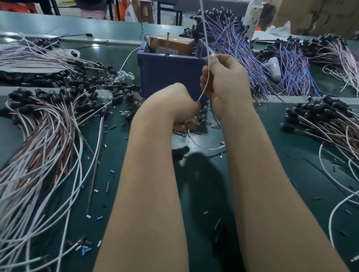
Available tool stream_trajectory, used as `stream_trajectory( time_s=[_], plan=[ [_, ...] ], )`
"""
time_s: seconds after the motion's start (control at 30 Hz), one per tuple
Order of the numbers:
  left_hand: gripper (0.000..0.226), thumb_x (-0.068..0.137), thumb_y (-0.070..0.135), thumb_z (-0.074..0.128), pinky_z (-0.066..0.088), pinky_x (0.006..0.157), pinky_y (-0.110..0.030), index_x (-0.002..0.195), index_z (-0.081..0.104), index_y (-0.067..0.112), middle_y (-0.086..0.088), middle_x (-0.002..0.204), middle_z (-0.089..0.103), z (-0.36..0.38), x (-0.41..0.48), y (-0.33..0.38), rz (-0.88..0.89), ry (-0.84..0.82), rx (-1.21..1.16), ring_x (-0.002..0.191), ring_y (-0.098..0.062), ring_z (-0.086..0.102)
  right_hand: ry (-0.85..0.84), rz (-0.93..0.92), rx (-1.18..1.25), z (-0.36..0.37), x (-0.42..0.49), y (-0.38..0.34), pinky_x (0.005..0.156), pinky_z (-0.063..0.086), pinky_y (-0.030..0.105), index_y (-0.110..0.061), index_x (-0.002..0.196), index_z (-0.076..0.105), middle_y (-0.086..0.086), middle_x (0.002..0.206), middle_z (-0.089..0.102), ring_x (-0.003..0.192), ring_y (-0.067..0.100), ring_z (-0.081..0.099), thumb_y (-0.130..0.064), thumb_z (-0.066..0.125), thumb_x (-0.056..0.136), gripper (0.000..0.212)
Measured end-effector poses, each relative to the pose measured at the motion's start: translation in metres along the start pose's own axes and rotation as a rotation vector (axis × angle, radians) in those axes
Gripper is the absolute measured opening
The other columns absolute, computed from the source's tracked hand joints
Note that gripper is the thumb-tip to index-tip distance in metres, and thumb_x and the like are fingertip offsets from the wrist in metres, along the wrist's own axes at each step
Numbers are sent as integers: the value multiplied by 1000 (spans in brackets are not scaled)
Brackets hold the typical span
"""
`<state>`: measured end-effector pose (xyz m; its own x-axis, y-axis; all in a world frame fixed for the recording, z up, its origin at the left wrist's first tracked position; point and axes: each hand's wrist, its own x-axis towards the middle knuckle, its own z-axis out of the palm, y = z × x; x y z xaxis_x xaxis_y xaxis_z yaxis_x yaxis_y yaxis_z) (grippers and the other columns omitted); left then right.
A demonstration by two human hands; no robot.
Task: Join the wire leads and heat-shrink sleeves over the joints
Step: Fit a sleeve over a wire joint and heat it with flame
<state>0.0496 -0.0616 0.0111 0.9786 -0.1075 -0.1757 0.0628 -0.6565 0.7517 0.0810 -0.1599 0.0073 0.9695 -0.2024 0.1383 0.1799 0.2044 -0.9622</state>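
Observation:
My right hand point(224, 85) is raised in front of the blue box point(168, 73) and grips a thin pale wire point(202, 17) that runs up out of the fist toward the top of the view. The same wire comes out below the fist and slants down to my left hand point(176, 107). That hand is curled, knuckles up, just above the green mat point(114, 155), over a small heap of clear bulbs and brown sleeve pieces point(192, 123). What its fingers hold is hidden. A white wire loop point(206, 148) lies on the mat beneath both hands.
Bundles of white and brown leads with black caps point(41, 118) spread at left and at right point(335, 121). Blue and purple leads point(238, 49) pile behind the box. Short blue, white and brown sleeve bits point(85, 247) scatter over the mat. A white bottle point(252, 12) stands at back right.

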Motion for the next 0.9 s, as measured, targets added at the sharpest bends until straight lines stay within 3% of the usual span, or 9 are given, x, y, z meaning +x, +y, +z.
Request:
stream_trajectory(
  time_s=[0.1,0.23,0.33,0.43,0.53,0.6,0.7,0.77,0.9],
  plan=[
    [30,100,22,40,53,88,-39,115,57,2,-14,106,63,-9,-4,10,119,202,16,91,-28,62,9,4,-17,5,0,8,51,40,20,-14,79,49,-1,62,48,53,8,44,-9,44,100,22],
    [31,103,23,32,41,81,-25,124,53,11,-4,112,57,-12,-7,20,307,440,-100,97,-18,53,-81,55,-81,7,-1,15,46,37,21,-11,80,50,2,61,49,50,10,44,-6,47,98,19],
    [26,103,20,34,45,83,-21,106,59,11,-2,101,63,-8,-4,20,343,573,-219,97,-15,60,-143,43,-191,9,-5,19,40,36,18,-10,77,52,-3,47,52,39,6,46,-1,50,94,19],
    [24,101,19,39,51,84,-29,92,61,13,-6,91,68,-7,2,10,250,664,-230,87,-17,64,-89,-34,-345,6,-6,22,52,44,25,-17,80,53,-7,49,55,44,7,51,-13,49,96,18],
    [26,97,20,44,52,89,-39,97,66,5,-16,98,69,-6,13,-4,101,623,-200,94,-30,66,2,-57,-372,1,-2,22,59,39,30,-20,87,59,-1,68,52,58,14,46,-12,41,99,23],
    [26,95,20,47,52,91,-42,103,66,4,-20,102,68,-4,17,-9,29,565,-227,96,-35,66,23,-28,-389,0,1,21,68,39,30,-13,113,60,2,87,53,74,15,46,-4,34,96,32],
    [25,92,17,49,53,91,-43,102,66,1,-21,101,68,-2,19,-10,-21,540,-257,97,-37,66,23,-12,-433,-1,3,19,77,46,33,-5,133,45,3,92,59,83,17,53,2,34,93,42],
    [24,89,14,49,53,89,-42,100,67,1,-17,94,70,-2,20,-11,-39,552,-260,95,-35,67,21,-44,-419,-1,1,18,78,52,35,-6,122,43,3,82,60,70,15,58,5,36,93,32],
    [24,86,9,48,54,88,-38,92,69,0,-5,73,72,-3,17,-12,-55,585,-264,89,-27,69,91,-157,-439,-2,-4,19,77,57,35,-10,94,44,12,88,63,62,12,64,5,41,93,15]
  ],
)
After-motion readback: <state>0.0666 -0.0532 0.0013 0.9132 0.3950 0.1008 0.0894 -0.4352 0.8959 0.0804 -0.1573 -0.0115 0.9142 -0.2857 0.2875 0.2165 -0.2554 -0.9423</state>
